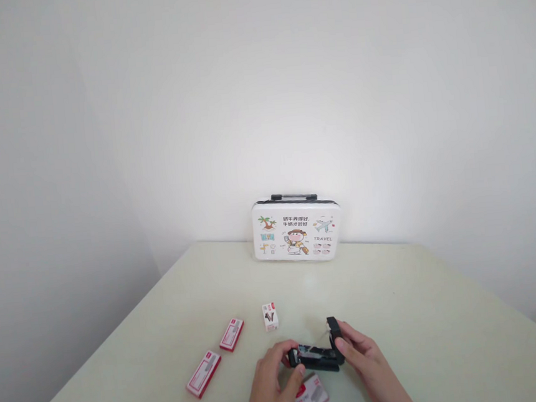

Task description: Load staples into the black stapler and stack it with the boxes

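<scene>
Between my hands is a black stapler (317,360), its top arm swung up on the right so the metal staple channel shows. My left hand (273,383) pinches the stapler's left end between thumb and fingers. On the right, my right hand (362,355) grips the raised black arm, thumb on the near side. Just below the stapler lies a red and white staple box (312,398), partly covered by my left hand. A small white box (269,317) with a dark picture on it stands beyond my left hand.
Two more red and white staple boxes, a nearer one (204,374) and a farther one (231,335), lie to the left. A white case (297,231) with cartoon prints and a black handle leans on the wall at the table's (165,316) back edge.
</scene>
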The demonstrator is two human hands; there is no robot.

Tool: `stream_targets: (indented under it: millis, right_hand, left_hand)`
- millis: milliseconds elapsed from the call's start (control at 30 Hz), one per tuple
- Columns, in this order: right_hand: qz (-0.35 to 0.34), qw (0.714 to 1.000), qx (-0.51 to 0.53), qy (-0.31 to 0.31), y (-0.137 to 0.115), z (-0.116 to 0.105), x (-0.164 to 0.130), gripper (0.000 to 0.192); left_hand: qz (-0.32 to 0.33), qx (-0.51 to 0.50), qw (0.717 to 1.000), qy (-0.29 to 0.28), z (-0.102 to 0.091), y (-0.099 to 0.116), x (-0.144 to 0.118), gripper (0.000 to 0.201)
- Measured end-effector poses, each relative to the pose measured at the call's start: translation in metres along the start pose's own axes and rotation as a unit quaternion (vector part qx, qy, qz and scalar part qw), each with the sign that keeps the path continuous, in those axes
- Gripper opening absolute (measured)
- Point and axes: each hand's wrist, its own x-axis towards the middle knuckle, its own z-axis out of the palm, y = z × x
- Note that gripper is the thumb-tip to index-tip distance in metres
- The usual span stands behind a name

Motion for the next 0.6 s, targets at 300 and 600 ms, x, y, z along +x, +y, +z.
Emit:
stream_targets:
  millis: [300, 600]
  right_hand:
    - [0.052, 0.981, 0.175, 0.063, 0.012, -0.005, -0.005, 0.049]
    - [0.089, 0.934, 0.328, 0.110, 0.017, -0.015, -0.010, 0.035]
  left_hand:
    - [-0.021, 0.005, 1.000, 0.005, 0.002, -0.005, 0.000, 0.043]
    - [-0.004, 0.043, 0.999, 0.011, 0.003, -0.008, -0.001, 0.040]
